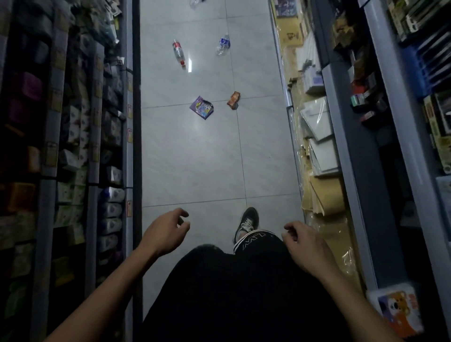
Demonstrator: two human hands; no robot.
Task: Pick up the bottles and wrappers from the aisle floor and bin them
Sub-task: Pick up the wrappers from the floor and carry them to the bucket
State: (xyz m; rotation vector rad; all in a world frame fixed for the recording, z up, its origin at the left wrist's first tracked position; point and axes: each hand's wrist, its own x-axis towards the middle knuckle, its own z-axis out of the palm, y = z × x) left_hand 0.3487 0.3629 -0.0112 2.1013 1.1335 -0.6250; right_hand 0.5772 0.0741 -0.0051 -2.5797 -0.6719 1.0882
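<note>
Hands: left hand (168, 232) and right hand (302, 241) hang out in front of the person's waist, fingers loosely curled, both holding nothing.
Shoe: one dark shoe (246, 223) is planted on the tiled floor (195, 158) between the two hands, slightly beyond them.
Wrappers: well ahead of the hands, a purple wrapper (202, 108) lies flat, with a crumpled orange wrapper (233, 100) just beside it toward the right-hand side.
Bottles: farther on, a red-capped bottle (179, 54) lies on its side ahead of the left hand; a blue-labelled bottle (222, 45) lies nearly level with it, toward the right.
Far end: another clear bottle (194, 3) is cut off at the top edge.
Bin: none in view, so I cannot tell where the litter must go.
Stage: by my reckoning nothing is collected yet; the wrappers are the nearest pickup.
Risks: a careless step could kick a bottle and send it rolling toward the left shelves (73, 122). Bending in this narrow aisle could knock the paper stacks (319, 146) on the right. Both hands would fill up quickly, so a dropped item seems likely.
</note>
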